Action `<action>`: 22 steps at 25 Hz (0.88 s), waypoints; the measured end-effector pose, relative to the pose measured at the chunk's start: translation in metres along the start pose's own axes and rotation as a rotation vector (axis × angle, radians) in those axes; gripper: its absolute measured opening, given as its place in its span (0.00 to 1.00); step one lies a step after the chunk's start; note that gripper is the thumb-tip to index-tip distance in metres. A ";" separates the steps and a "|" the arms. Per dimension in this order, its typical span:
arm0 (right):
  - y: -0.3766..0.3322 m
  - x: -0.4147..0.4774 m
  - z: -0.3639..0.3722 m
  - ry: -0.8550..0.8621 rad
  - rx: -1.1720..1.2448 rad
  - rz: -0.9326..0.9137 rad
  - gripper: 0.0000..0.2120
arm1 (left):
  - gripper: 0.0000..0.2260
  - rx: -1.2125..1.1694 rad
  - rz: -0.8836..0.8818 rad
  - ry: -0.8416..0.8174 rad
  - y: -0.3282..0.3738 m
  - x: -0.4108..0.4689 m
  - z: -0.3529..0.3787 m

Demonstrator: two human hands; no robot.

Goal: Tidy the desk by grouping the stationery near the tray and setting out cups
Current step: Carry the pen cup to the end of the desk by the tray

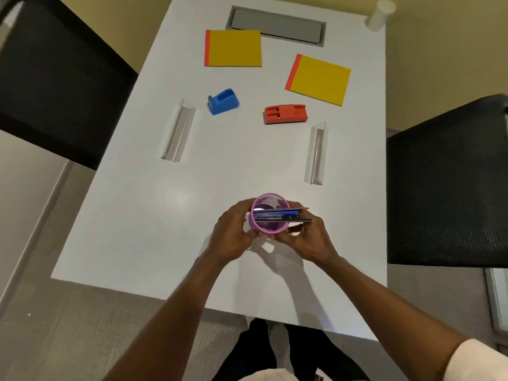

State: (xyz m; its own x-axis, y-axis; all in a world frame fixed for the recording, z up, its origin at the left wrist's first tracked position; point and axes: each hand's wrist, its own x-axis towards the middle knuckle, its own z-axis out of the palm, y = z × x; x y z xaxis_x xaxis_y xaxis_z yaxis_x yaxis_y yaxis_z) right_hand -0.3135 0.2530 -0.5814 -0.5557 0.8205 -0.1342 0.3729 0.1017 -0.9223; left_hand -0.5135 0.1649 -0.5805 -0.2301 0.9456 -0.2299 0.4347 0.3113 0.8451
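Lying beyond pen cup [264, 229]: stapler [285, 114], dispenser [222, 102].

**Desk count, by kind**

Yellow notepads: 2, the left notepad [233, 48] and the right notepad [319, 79].
Blue tape dispenser [222, 101]: 1.
Red stapler [285, 114]: 1.
Clear triangular holders: 2, the left holder [178, 133] and the right holder [316, 155].
Purple mesh cup [270, 200]: 1.
Pens and pencils [277, 215] in it: at least 3, exact count not readable.
White paper cup [380, 15]: 1.
Grey tray [277, 26]: 1.
Hands: 2, the left hand [233, 232] and the right hand [308, 240].
Black chairs: 2, the left chair [55, 78] and the right chair [445, 188].
Table [220, 166]: 1.
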 end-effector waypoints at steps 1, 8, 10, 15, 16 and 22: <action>-0.002 -0.013 -0.007 0.014 -0.001 0.008 0.33 | 0.30 0.012 0.019 -0.022 0.006 -0.006 0.004; -0.003 -0.113 -0.053 0.213 0.030 0.087 0.35 | 0.31 0.085 0.184 -0.161 0.055 -0.043 0.058; -0.001 -0.142 -0.066 0.268 0.031 0.104 0.35 | 0.31 0.108 0.231 -0.213 0.068 -0.051 0.074; 0.005 -0.218 -0.097 0.423 0.052 0.155 0.34 | 0.33 0.171 0.331 -0.366 0.100 -0.071 0.128; 0.008 -0.233 -0.102 0.457 0.062 0.162 0.34 | 0.33 0.185 0.353 -0.396 0.107 -0.076 0.139; 0.029 -0.325 -0.144 0.624 0.028 0.220 0.34 | 0.31 0.235 0.471 -0.575 0.158 -0.108 0.212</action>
State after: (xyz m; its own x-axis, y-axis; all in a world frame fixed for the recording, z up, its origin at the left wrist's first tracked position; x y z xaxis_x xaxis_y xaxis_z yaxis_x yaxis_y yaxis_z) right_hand -0.0153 0.0697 -0.5119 0.0687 0.9933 -0.0931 0.4045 -0.1130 -0.9075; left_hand -0.2355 0.1324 -0.5246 0.4844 0.8635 -0.1408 0.5626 -0.1842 0.8060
